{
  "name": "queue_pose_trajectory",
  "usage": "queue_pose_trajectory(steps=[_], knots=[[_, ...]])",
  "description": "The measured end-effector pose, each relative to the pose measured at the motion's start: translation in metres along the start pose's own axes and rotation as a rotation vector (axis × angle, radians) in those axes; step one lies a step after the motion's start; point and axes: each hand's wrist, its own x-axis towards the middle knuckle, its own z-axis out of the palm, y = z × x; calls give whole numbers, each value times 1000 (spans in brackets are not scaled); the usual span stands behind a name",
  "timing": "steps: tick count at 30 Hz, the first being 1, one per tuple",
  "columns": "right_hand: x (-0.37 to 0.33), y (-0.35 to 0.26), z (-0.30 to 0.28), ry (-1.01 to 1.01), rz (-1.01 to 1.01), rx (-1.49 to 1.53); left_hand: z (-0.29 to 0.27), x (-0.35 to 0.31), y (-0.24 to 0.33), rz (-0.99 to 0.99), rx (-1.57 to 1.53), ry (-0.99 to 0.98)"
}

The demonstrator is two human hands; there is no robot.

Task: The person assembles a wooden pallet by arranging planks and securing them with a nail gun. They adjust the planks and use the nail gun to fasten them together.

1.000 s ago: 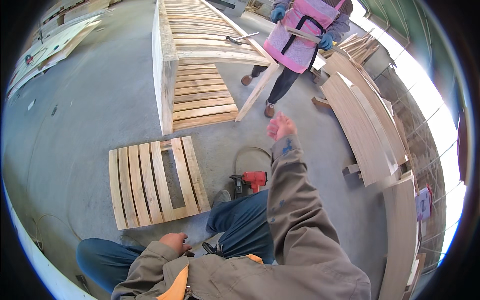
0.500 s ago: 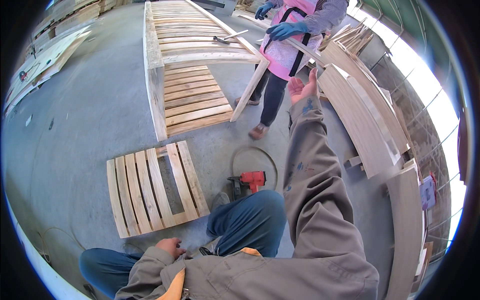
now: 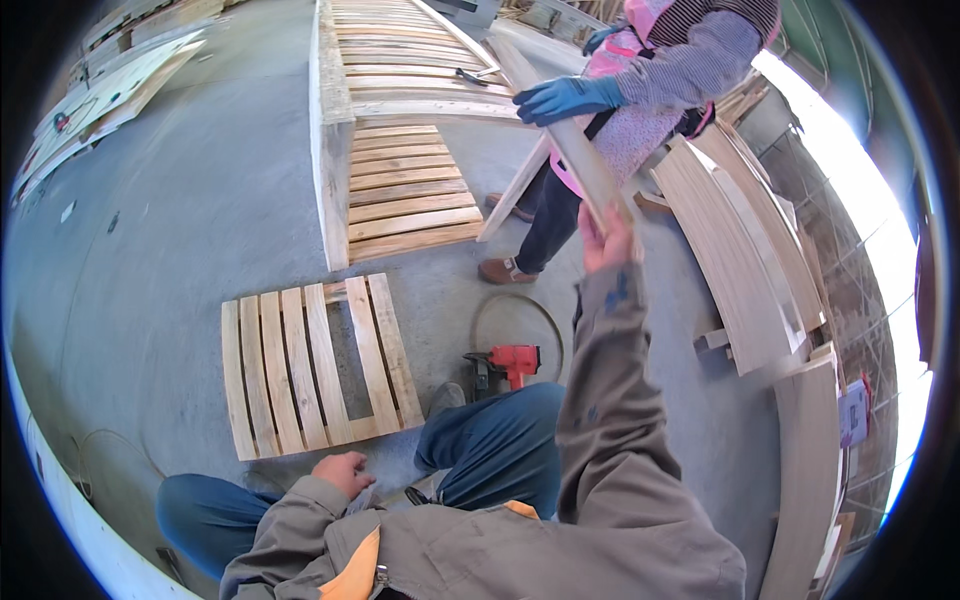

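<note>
My right hand (image 3: 608, 243) reaches out and is closed round the near end of a wooden slat (image 3: 583, 152). A co-worker's blue-gloved hand (image 3: 568, 98) is on the same slat farther up, so both of us have hold of it. My left hand (image 3: 343, 473) hovers by my lap, its fingers loosely bent and partly apart, with nothing seen in it. Just beyond it a slatted wooden panel (image 3: 315, 370) lies on the floor, with a wide gap between two of its slats. A red nail gun (image 3: 514, 362) stands on the floor near my knee.
A long slatted wooden frame (image 3: 333, 190) stands ahead, with a hammer (image 3: 478, 79) on top. The co-worker (image 3: 640, 130) stands beside it. Long boards (image 3: 725, 260) are stacked on the right. A hose (image 3: 556, 325) curves behind the nail gun. Sheets (image 3: 110, 110) lie at far left.
The co-worker has leaned nearer and brought the slat down toward me. My right hand went from an open, upturned palm to gripping its end. My left hand stays near my lap.
</note>
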Motion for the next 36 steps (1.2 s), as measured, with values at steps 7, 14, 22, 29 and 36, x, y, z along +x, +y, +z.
queue_pose_trajectory(steps=[7,14,22,29,36], knots=[[-171,43,-10,81,199,-202,-16,22,-17,91,-600,324],[-290,55,0,-504,-105,-918,-99,5,45,112,-1561,303],[-352,81,45,-1242,-579,-907,-113,-6,-1,257,-1995,375],[-369,88,35,-1419,-17,-1189,-117,2,-25,284,-1878,411],[-353,130,37,-1162,395,-1343,-101,36,-42,91,-1580,370]])
